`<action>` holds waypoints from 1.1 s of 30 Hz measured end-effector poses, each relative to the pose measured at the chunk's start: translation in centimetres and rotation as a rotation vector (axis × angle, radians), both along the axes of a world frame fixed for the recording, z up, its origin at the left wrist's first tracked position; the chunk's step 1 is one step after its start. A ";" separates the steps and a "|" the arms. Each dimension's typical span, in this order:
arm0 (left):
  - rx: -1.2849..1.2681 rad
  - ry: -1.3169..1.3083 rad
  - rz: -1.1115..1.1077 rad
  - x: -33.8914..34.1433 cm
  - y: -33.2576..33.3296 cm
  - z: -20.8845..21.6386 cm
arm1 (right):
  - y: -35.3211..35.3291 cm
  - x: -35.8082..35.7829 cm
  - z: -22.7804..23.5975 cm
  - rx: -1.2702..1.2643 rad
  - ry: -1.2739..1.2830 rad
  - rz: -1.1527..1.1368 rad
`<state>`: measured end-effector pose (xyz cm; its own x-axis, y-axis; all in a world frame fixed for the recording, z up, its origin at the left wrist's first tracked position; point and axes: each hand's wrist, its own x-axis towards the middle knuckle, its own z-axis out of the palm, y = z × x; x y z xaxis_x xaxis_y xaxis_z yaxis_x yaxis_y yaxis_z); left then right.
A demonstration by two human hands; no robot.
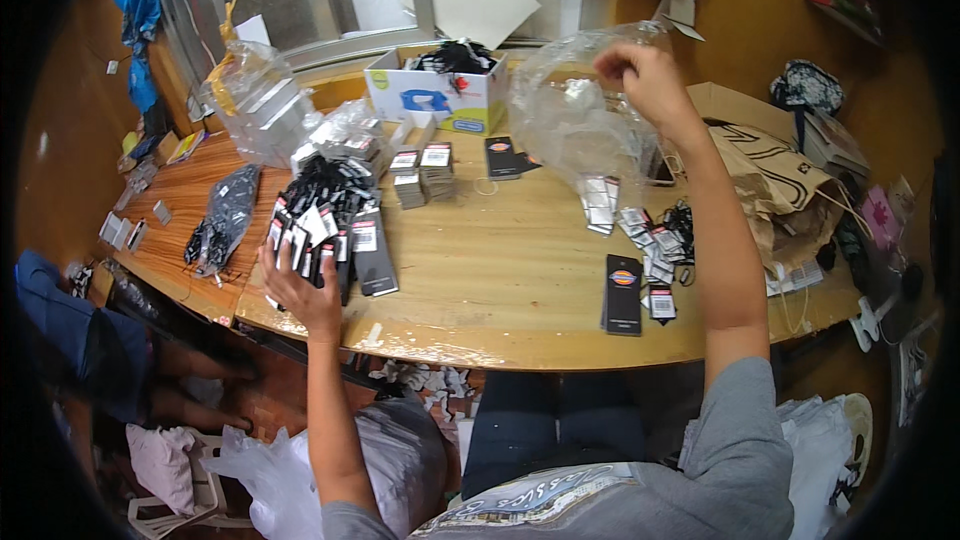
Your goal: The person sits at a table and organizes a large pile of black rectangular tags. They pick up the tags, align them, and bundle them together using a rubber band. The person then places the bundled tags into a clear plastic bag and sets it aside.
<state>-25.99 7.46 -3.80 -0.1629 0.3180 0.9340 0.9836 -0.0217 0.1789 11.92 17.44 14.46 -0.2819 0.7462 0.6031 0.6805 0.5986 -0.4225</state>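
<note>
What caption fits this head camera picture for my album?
Right hand lifts a clear plastic bag while left hand rests on black tags.

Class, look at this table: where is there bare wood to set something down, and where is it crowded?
Free: the middle of the table, between the black tag pile under the left hand and the flat black tag stack. Crowded: the back by the cardboard box, and under the clear bag held up by the right hand.
</note>
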 end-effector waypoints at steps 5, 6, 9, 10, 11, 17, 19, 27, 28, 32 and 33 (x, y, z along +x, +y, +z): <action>0.150 -0.046 -0.640 9.9 2.0 2.6 | 5.2 3.7 -10.9 0.149 -0.549 -0.178; 0.112 0.019 -0.712 12.8 1.9 4.0 | 5.5 3.5 -11.9 0.189 -0.616 -0.179; -0.035 0.038 -1.001 19.1 3.7 6.5 | 7.5 3.7 -8.8 -0.059 -0.154 -0.361; -0.056 0.086 -1.030 20.3 4.9 7.2 | 7.6 3.8 -6.9 0.058 0.014 -0.300; -0.045 0.055 -1.037 22.0 5.7 8.5 | 7.0 4.3 -4.4 0.171 0.180 -0.251; 0.220 -0.309 -1.035 26.6 9.3 16.4 | -0.9 2.7 5.4 0.057 0.329 0.459; 0.232 -0.392 -0.942 24.6 8.5 17.6 | -3.6 2.0 7.0 -0.181 0.479 0.570; 0.580 -0.065 -0.235 17.2 6.5 8.3 | 12.9 2.7 -5.9 -0.375 -0.480 -0.059; 0.561 -0.116 -0.218 16.5 7.9 4.9 | 15.2 1.4 -7.7 -0.377 -0.602 -0.129; 0.733 -0.209 -0.245 15.0 12.1 -3.1 | 24.4 2.3 -14.5 -0.298 0.004 -0.623; 0.788 -0.163 -0.096 13.5 12.3 -3.4 | 26.1 3.4 -15.3 -0.292 0.161 -0.734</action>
